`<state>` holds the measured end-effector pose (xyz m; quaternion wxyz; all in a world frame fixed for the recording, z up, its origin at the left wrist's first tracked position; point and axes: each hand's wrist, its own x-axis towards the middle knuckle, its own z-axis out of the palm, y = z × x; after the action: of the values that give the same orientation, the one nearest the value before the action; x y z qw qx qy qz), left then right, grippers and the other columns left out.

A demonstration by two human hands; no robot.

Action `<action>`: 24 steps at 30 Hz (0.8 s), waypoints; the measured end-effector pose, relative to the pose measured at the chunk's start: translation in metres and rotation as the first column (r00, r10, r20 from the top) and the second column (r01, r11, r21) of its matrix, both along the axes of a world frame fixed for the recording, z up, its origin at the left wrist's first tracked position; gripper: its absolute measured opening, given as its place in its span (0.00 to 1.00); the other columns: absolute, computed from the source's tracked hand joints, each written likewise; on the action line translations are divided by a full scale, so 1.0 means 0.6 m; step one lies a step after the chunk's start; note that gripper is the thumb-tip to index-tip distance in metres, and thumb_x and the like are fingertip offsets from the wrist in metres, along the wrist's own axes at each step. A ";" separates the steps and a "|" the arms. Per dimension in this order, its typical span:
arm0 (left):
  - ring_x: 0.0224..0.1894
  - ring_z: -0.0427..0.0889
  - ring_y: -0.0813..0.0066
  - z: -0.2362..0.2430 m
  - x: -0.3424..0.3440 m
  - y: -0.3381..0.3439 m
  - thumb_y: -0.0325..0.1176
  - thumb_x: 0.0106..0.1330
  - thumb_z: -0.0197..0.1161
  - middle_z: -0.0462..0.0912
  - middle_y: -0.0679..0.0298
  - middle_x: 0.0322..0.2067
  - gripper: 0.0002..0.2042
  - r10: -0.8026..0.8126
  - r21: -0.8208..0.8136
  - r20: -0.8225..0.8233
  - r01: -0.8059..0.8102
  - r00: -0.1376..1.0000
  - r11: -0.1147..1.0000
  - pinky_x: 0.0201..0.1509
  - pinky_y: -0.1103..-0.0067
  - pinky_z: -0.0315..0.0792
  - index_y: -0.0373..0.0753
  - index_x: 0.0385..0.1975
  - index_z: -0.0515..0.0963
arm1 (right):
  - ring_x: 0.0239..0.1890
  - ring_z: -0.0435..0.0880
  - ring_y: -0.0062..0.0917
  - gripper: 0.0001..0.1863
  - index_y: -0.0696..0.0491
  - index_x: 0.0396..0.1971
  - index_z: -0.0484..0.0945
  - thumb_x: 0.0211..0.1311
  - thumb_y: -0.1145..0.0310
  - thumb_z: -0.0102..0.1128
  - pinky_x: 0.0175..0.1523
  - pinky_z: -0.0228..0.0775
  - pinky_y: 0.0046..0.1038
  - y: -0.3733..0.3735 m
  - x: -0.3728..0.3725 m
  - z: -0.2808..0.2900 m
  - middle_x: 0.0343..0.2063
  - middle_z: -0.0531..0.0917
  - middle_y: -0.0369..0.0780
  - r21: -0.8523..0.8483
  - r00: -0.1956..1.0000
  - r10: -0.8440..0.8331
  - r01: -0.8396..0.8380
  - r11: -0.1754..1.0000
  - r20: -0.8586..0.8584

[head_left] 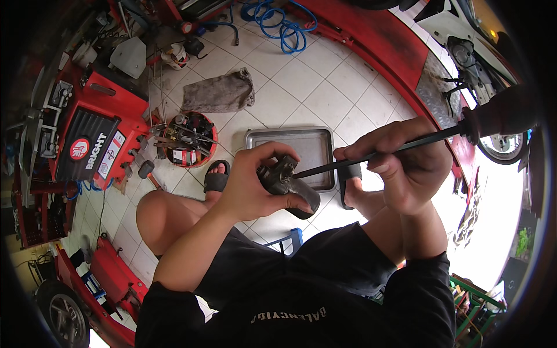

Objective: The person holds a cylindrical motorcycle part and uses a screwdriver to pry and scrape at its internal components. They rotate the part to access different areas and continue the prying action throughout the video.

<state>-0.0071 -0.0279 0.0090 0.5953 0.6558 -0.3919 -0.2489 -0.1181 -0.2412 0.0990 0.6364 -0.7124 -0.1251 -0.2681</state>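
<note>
My left hand (243, 188) is wrapped round a dark, cylindrical mechanical part (300, 194) with a knobbly, fitted end and a smooth rounded end. From the right, my right hand (420, 165) grips a long screwdriver (415, 143) by its dark shaft, between thumb and fingers. Its thick handle lies beyond that hand, at the far right. The screwdriver's tip meets the knobbly end of the part, though I cannot tell whether it sits in a screw. Below both hands, a shallow metal tray (255, 137) rests on the floor, partly hidden by the left hand and the part.
A grey cloth (219, 91) lies on the white tiles (301, 87). A round red container (209, 124) of tools stands left, near a hammer (148, 170) and a red machine (101, 145). Blue hose (284, 29) coils beyond. A red platform (371, 43) and motorcycle (473, 58) are at right.
</note>
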 end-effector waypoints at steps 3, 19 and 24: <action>0.33 0.78 0.88 0.001 0.000 0.001 0.36 0.33 0.90 0.81 0.70 0.33 0.35 0.001 0.012 -0.024 0.000 1.000 1.000 0.38 0.86 0.71 0.36 0.44 0.79 | 0.38 0.91 0.38 0.08 0.67 0.37 0.73 0.63 0.84 0.64 0.43 0.86 0.32 0.001 0.002 -0.003 0.31 0.86 0.52 0.002 1.000 0.024 -0.024 1.000 0.011; 0.31 0.79 0.87 0.002 -0.002 0.004 0.37 0.34 0.90 0.83 0.70 0.29 0.35 -0.019 0.009 0.037 0.019 0.999 1.000 0.35 0.86 0.71 0.36 0.44 0.78 | 0.36 0.90 0.39 0.09 0.64 0.40 0.69 0.67 0.79 0.61 0.43 0.86 0.36 0.002 0.007 -0.007 0.31 0.85 0.52 -0.084 0.999 0.043 -0.044 0.996 -0.008; 0.31 0.80 0.87 0.000 -0.001 0.003 0.37 0.35 0.90 0.83 0.70 0.29 0.35 -0.025 0.032 0.039 0.024 0.999 0.999 0.36 0.86 0.71 0.37 0.45 0.78 | 0.39 0.91 0.36 0.09 0.66 0.38 0.74 0.63 0.83 0.65 0.43 0.84 0.29 0.001 0.007 -0.003 0.31 0.86 0.48 -0.025 0.998 0.055 -0.055 0.998 -0.027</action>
<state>-0.0079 -0.0262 0.0087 0.5740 0.6651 -0.4075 -0.2492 -0.1140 -0.2404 0.0974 0.6359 -0.7202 -0.1399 -0.2395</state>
